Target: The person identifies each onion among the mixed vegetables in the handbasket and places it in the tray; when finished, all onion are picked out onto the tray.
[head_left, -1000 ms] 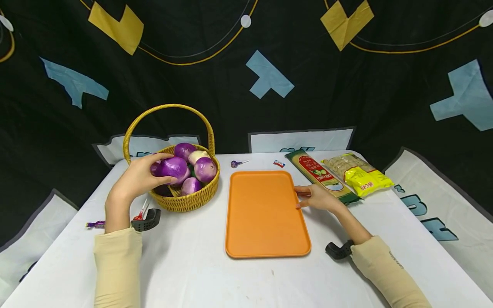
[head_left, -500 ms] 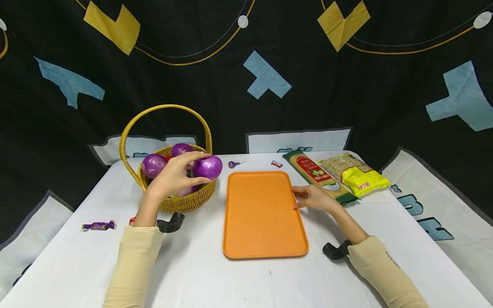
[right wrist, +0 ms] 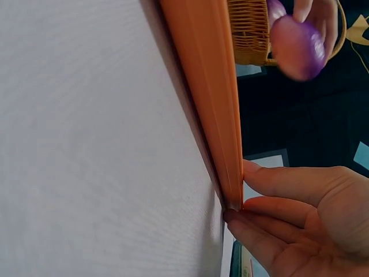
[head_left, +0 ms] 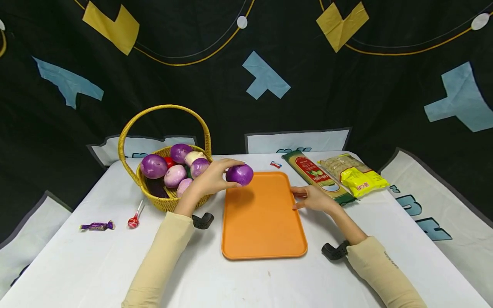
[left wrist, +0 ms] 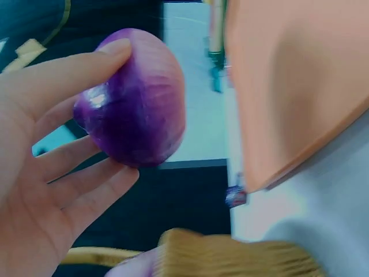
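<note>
My left hand [head_left: 211,179] holds a purple onion [head_left: 239,175] above the far left corner of the orange tray [head_left: 265,222]. In the left wrist view, thumb and fingers grip the onion [left wrist: 141,104] from one side. At the tray's right edge is my right hand [head_left: 315,198]. The right wrist view has that hand [right wrist: 305,202] pinching the tray's rim [right wrist: 213,98], thumb on one side and fingertips on the other. The tray lies flat on the white table. To its left stands a yellow wicker basket [head_left: 162,203] filled with several onions and a dark eggplant [head_left: 155,188].
A green noodle packet [head_left: 317,175] and a yellow-labelled bag [head_left: 354,174] lie right of the tray. Behind it is a small red-and-blue candy [head_left: 275,164]. A purple wrapped candy [head_left: 97,226] and a red lollipop [head_left: 133,221] lie at the left. The basket's tall handle [head_left: 165,106] arches upward.
My left hand has carried the onion rightward, out of the basket and over the tray's far left corner. The right hand stays at the tray's edge.
</note>
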`<state>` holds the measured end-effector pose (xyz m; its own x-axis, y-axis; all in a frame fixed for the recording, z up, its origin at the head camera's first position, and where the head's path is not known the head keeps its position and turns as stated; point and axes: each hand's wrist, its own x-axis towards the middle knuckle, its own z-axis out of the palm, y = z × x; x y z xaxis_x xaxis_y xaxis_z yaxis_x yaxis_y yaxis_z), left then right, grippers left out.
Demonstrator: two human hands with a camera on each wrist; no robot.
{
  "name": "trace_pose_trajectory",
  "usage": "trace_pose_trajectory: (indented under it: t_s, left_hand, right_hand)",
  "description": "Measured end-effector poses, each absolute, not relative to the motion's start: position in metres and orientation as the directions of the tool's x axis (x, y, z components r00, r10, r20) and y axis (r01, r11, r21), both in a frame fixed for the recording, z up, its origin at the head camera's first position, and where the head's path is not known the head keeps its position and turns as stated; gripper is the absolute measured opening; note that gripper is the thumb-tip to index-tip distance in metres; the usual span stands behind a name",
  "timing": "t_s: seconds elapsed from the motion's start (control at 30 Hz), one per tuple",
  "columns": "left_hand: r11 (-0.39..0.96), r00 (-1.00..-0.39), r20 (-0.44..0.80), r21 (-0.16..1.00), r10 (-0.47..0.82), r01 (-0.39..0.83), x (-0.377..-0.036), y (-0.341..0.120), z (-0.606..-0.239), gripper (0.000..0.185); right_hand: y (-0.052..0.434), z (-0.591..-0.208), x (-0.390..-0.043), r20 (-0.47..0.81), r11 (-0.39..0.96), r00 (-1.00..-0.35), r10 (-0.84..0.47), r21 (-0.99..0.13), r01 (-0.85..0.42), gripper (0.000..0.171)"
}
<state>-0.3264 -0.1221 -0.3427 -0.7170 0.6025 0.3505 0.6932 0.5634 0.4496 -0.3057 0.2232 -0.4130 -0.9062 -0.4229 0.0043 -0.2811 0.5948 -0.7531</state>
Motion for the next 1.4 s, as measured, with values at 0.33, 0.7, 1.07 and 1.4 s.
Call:
trace_pose_trajectory:
  t_s: [0.33,0.7,1.07,1.4]
  left_hand:
    - [0.674,-0.794,0.208,0.432,0.572,0.599,-0.354,-0.099,-0.365,0.062]
    - [0.742,-0.839,0.125,0.412,0.529,0.529,-0.364,-0.098,-0.375,0.063]
    - [0.76,-0.866,0.072,0.447,0.495,0.472,-0.363,-0.096,-0.377,0.065]
    - [0.667,-0.828,0.264,0.495,0.495,0.557,-0.342,-0.107,-0.363,0.055]
  right_hand:
    - [0.222,-0.415,-0.306,-0.005,0.584,-0.898,-0.439,-0.762,-0.281,0.064]
    - [0.223,-0.414,-0.306,-0.012,0.581,-0.889,-0.459,-0.76,-0.29,0.064]
    - [0.226,-0.413,-0.307,-0.015,0.573,-0.887,-0.461,-0.769,-0.284,0.065]
    - [0.228,-0.413,-0.307,-0.006,0.569,-0.88,-0.475,-0.765,-0.302,0.065]
